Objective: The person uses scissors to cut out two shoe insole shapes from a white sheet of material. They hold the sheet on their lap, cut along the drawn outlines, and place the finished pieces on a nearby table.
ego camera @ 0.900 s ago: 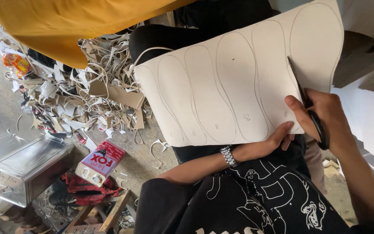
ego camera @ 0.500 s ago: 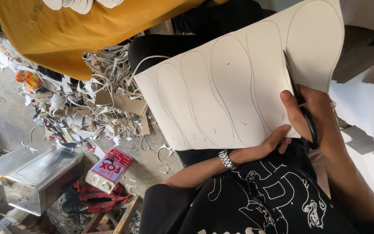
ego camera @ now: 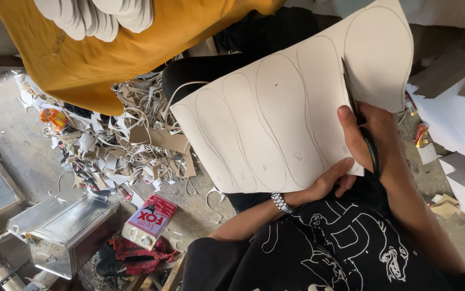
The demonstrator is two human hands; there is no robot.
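A: Where is the board sheet (ego camera: 291,118) held?

B: It is propped over the lap, gripped at its lower edge by the left hand (ego camera: 326,183), fingers clamped on it. The scissors (ego camera: 359,121) are held closed-fisted in the right hand (ego camera: 370,137), blades set on the pencilled outline nearest the right edge.

A: How is the cut best made?

B: The line should be followed in long strokes, the sheet being turned rather than the wrist. Offcuts are best dropped toward the scrap pile (ego camera: 119,145) on the floor.
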